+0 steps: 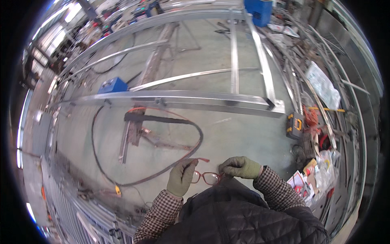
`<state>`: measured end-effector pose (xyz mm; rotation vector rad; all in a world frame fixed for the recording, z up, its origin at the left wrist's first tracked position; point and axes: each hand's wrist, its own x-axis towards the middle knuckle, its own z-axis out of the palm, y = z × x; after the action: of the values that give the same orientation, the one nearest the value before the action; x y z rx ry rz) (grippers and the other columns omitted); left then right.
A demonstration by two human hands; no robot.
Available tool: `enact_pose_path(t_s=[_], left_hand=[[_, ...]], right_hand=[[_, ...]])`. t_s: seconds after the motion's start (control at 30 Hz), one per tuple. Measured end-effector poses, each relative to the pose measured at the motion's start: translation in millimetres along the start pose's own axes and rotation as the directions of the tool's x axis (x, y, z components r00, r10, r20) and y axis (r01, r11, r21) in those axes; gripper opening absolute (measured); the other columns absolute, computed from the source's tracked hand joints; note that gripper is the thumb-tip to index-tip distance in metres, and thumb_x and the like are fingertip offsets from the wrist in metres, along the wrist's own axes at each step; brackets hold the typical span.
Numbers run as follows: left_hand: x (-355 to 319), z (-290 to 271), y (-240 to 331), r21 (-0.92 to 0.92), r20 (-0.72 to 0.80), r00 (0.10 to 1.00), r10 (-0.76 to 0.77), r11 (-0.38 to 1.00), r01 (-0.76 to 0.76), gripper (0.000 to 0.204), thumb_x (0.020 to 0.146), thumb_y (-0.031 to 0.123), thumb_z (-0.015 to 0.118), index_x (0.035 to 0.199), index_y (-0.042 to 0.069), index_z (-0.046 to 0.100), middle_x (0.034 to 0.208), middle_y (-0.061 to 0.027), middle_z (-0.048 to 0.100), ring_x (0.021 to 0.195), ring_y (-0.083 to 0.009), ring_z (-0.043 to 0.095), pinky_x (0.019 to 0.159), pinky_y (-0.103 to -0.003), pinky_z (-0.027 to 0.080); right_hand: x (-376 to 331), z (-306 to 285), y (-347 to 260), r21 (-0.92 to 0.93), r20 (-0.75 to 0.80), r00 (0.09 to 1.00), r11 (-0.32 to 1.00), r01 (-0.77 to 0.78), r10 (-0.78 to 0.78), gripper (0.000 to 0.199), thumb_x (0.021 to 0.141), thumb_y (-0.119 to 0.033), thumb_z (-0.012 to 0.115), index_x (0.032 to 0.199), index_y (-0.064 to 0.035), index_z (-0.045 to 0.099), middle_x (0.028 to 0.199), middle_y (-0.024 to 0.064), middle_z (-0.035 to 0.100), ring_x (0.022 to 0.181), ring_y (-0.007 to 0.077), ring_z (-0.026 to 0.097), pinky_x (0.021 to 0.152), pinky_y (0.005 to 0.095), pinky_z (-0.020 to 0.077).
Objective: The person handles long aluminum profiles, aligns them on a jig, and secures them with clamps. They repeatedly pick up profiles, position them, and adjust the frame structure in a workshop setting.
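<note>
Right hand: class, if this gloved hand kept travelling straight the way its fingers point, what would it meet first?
The right hand points toward the person's left, across the red-framed glasses it pinches at one end. Going straight on, it would probably meet the left hand, which holds the glasses' other end, though depth is hard to judge.

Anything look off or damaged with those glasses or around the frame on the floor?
The glasses, held by both gloved hands (left, right), show no damage I can make out. Only oddity: a cable loops loosely across the floor beside the metal frame.

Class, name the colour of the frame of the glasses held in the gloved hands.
Red, seen in the head view: the glasses.
</note>
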<state>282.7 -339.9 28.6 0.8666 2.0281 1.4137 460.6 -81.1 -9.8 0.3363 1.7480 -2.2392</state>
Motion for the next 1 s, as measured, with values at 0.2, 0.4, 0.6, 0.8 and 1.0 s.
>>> enact_pose_path(t_s=[0.2, 0.4, 0.6, 0.8, 1.0], left_hand=[[2, -16, 49, -0.276, -0.306, 0.951, -0.048, 0.960, -0.041, 0.026, 0.113, 0.012, 0.057, 0.125, -0.007, 0.070, 0.115, -0.0137, 0.077, 0.107, -0.0186, 0.071, 0.097, -0.035, 0.057], [5, -87, 107, 0.184, -0.497, 0.787, 0.364, 0.931, -0.315, 0.022, 0.102, 0.003, 0.066, 0.122, -0.004, 0.073, 0.116, -0.0159, 0.075, 0.105, -0.0221, 0.072, 0.093, -0.036, 0.058], [-4, -184, 163, 0.595, -0.442, 0.679, 0.586, 0.758, -0.267, 0.019, 0.087, 0.005, 0.080, 0.106, 0.002, 0.081, 0.103, -0.0138, 0.077, 0.081, -0.0259, 0.074, 0.070, -0.037, 0.059], [-33, -273, 176, 0.800, -0.365, 0.537, 0.761, 0.551, -0.237, 0.041, 0.107, 0.036, 0.061, 0.103, -0.002, 0.076, 0.098, -0.0174, 0.078, 0.079, -0.0278, 0.072, 0.077, -0.041, 0.057], [-47, -325, 161, 0.748, -0.581, 0.325, 0.747, 0.647, -0.149, 0.082, 0.112, 0.068, 0.041, 0.098, -0.004, 0.077, 0.093, -0.0183, 0.077, 0.079, -0.0273, 0.074, 0.067, -0.035, 0.057]], right_hand=[[52, 7, -66, -0.196, 0.058, 0.996, 0.977, 0.085, -0.075, 0.028, 0.109, -0.021, 0.073, 0.129, -0.0030, 0.074, 0.102, 0.0000, 0.077, 0.090, 0.0054, 0.068, 0.079, 0.0282, 0.0601], [94, 30, -170, -0.503, 0.201, 0.754, 0.595, 0.627, -0.625, 0.021, 0.097, -0.015, 0.080, 0.116, -0.0048, 0.080, 0.091, 0.0060, 0.078, 0.072, 0.0152, 0.074, 0.068, 0.0302, 0.0593], [104, 74, -286, -0.687, 0.294, 0.510, 0.192, 0.701, -0.809, 0.024, 0.079, -0.007, 0.085, 0.103, -0.0086, 0.083, 0.075, 0.0053, 0.075, 0.063, 0.0225, 0.070, 0.062, 0.0376, 0.0539], [153, 160, -311, -0.677, 0.118, 0.215, 0.080, 0.732, -0.970, 0.026, 0.075, -0.032, 0.091, 0.087, -0.0104, 0.082, 0.072, 0.0067, 0.075, 0.059, 0.0246, 0.067, 0.061, 0.0418, 0.0525], [202, 204, -316, -0.595, 0.102, 0.106, 0.024, 0.804, -0.989, 0.025, 0.081, -0.029, 0.086, 0.094, -0.0086, 0.080, 0.078, 0.0073, 0.075, 0.067, 0.0238, 0.068, 0.066, 0.0410, 0.0533]])
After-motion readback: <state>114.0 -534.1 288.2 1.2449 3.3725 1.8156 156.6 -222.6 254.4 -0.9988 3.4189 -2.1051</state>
